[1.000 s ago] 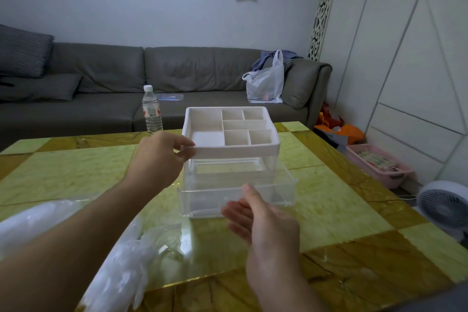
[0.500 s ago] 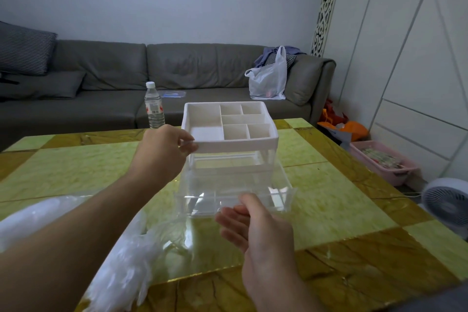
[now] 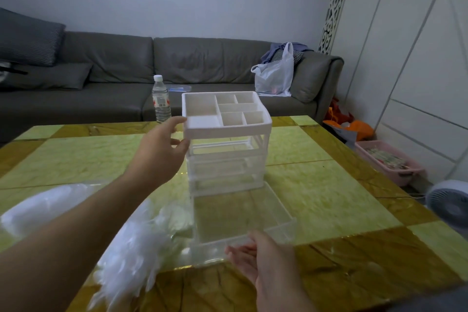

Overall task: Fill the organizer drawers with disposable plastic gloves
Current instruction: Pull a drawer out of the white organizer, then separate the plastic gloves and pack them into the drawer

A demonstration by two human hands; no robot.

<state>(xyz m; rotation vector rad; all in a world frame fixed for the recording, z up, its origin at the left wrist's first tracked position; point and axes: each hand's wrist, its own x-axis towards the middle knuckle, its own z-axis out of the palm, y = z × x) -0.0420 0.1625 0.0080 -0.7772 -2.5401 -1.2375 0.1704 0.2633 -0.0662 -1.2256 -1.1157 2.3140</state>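
While gripping the front lip of the clear drawer (image 3: 243, 215), right hand (image 3: 263, 258) curled round it, thumb over the rim, fingers tucked beneath. Drawn well out toward the table's near edge, bottom tier, nothing inside yet. Thin see-through plastic: probably light, rigid enough to slide but likely to flex or tip if pulled clear of its runners (best held at that front lip, level). Left hand (image 3: 158, 153) against the organizer (image 3: 226, 132), thumb over the white top tray's corner, fingers on the side wall; steadying a frame that looks light enough to skate on the glossy yellow-green table (image 3: 329, 197). Two more clear drawers above, both pushed in. Just left of the open drawer, under the left forearm, a heap of disposable plastic gloves (image 3: 131, 256): filmy, limp, clingy, almost weightless by the look. Best pinched in a loose bunch, pressed down once in, since film like that tends to spring back up. Water bottle (image 3: 160, 100) beyond, at the far edge.
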